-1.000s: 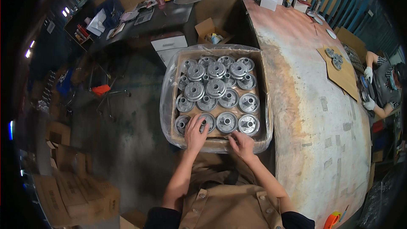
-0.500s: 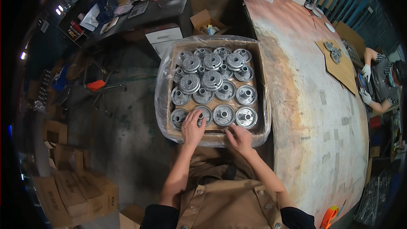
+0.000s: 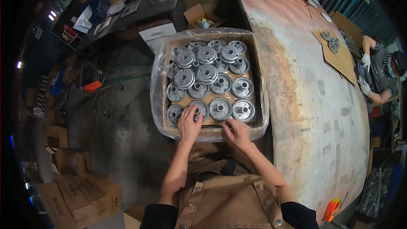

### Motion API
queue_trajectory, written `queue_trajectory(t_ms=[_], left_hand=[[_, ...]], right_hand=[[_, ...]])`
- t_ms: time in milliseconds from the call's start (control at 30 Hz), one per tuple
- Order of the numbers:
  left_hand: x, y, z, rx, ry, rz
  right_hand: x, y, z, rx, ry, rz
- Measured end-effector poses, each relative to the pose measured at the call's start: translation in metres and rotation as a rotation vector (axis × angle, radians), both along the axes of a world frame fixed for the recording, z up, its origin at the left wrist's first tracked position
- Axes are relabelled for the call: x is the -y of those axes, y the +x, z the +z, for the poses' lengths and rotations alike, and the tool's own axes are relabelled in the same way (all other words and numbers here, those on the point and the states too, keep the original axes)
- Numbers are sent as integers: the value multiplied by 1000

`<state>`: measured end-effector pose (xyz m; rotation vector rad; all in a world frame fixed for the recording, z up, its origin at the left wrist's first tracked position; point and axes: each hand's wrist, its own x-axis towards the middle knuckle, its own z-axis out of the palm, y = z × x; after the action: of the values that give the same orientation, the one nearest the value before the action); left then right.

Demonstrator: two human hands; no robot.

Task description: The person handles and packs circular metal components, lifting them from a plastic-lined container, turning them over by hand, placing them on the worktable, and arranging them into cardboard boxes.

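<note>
A cardboard box lined with clear plastic holds several round grey metal flanged discs, each with a raised central hub. My left hand is over the front row, its fingers and thumb bent around the hub side of one disc, which it partly covers. Beside it lies another disc at the front left. My right hand hovers at the box's near edge, thumb and index finger apart with nothing between them. Its fingertips are just below a disc. Farther back, some discs sit stacked on others.
A long worn table runs along the right, bearing cardboard with metal parts and an orange tape dispenser. A gloved person works beyond it. At left are a desk, a chair and cardboard boxes.
The whole view has shifted slightly, so the box appears a little higher and farther left. Both hands keep nearly the same places relative to the discs.
</note>
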<state>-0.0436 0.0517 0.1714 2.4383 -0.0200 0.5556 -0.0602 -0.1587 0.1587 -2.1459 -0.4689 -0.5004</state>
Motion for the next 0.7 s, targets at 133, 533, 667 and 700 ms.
queue_trajectory(t_ms=[133, 533, 667, 700], left_hand=[[0, 0, 0, -6, -4, 3], [-1, -1, -1, -15, -1, 5], [-1, -1, -1, -39, -4, 5], [-1, -1, -1, -30, 2, 1]], right_hand=[[0, 0, -1, 13, 9, 10], [0, 0, 3, 8, 24, 25], [1, 0, 5, -24, 4, 24], [2, 0, 5, -84, 70, 5]])
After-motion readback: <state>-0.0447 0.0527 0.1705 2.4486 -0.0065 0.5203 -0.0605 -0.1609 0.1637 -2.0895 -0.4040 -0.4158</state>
